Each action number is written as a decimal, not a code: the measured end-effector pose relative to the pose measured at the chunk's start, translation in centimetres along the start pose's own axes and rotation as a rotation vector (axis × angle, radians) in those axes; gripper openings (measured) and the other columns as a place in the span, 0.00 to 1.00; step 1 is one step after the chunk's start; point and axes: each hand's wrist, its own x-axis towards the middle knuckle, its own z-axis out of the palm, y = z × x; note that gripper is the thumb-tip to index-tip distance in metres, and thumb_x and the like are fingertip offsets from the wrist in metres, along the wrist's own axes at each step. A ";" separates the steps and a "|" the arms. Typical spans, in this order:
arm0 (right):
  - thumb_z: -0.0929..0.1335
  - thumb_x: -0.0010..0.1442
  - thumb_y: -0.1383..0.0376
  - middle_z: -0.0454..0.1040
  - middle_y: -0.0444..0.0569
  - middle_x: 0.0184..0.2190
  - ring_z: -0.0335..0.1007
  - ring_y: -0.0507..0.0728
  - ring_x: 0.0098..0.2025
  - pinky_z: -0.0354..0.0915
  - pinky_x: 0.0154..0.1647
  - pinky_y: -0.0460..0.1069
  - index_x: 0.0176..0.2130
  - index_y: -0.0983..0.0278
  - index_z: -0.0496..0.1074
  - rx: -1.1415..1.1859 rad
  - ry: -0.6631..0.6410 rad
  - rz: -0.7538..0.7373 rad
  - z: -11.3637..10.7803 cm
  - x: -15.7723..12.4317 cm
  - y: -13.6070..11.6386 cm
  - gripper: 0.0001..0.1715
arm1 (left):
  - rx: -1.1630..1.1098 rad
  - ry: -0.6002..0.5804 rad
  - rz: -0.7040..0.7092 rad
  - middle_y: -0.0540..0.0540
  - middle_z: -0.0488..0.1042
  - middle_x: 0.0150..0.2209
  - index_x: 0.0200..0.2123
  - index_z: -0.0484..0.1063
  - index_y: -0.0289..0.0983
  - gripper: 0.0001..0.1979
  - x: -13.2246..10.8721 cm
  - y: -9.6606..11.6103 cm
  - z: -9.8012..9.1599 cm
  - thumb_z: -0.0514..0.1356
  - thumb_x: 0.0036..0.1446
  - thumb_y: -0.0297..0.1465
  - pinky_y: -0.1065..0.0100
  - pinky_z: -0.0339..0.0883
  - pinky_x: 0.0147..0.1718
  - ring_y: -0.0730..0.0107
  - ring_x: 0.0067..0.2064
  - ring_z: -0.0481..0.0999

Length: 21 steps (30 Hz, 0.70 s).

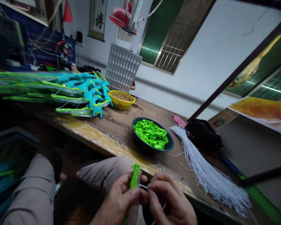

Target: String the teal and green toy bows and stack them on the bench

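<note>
My left hand (pixel 121 195) is closed around a bright green plastic piece (pixel 135 175) with a rounded tip and a paler strip along its side. A thin white cord (pixel 143 186) runs from this piece into the pinched fingertips of my right hand (pixel 170 200). More of the cord shows below my right hand. The lower end of the green piece is partly hidden by my left hand. Both hands are over my lap, in front of the table edge.
On the table (pixel 121 131) stand a dark bowl of green plastic parts (pixel 152 135) and a yellow bowl of small tan pieces (pixel 122 104). Toy bows (pixel 84 93) in teal and green are piled left. A bundle of white cords (pixel 206 168) lies right, near a black bag (pixel 202 134).
</note>
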 end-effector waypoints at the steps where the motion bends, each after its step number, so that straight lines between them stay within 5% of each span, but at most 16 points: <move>1: 0.68 0.63 0.71 0.73 0.47 0.35 0.73 0.54 0.35 0.68 0.37 0.45 0.35 0.60 0.73 -0.045 0.003 -0.074 0.9 0.3 -0.1 0.07 | -0.022 0.005 0.036 0.41 0.81 0.45 0.51 0.76 0.36 0.24 -0.1 0.5 0.1 0.73 0.50 0.33 0.64 0.70 0.50 0.62 0.45 0.80; 8: 0.64 0.64 0.76 0.77 0.51 0.38 0.76 0.56 0.40 0.70 0.43 0.49 0.40 0.62 0.69 -0.242 0.026 -0.317 3.3 1.2 0.2 0.10 | -0.110 0.088 0.051 0.43 0.81 0.51 0.47 0.82 0.40 0.24 0.0 0.2 -0.7 0.74 0.48 0.44 0.57 0.59 0.66 0.52 0.60 0.73; 14: 0.63 0.65 0.76 0.75 0.51 0.36 0.74 0.55 0.38 0.71 0.41 0.48 0.40 0.63 0.69 -0.294 0.004 -0.300 3.0 1.2 0.6 0.09 | 0.092 0.215 0.086 0.41 0.81 0.52 0.46 0.84 0.40 0.32 -0.2 0.4 0.2 0.73 0.41 0.53 0.54 0.59 0.66 0.45 0.61 0.72; 21: 0.63 0.65 0.76 0.73 0.50 0.35 0.72 0.54 0.37 0.69 0.40 0.47 0.38 0.63 0.68 -0.383 -0.012 -0.313 2.8 1.0 1.0 0.10 | 0.236 0.207 0.164 0.41 0.82 0.51 0.46 0.84 0.39 0.31 0.4 -0.1 0.3 0.71 0.45 0.54 0.56 0.66 0.62 0.46 0.59 0.74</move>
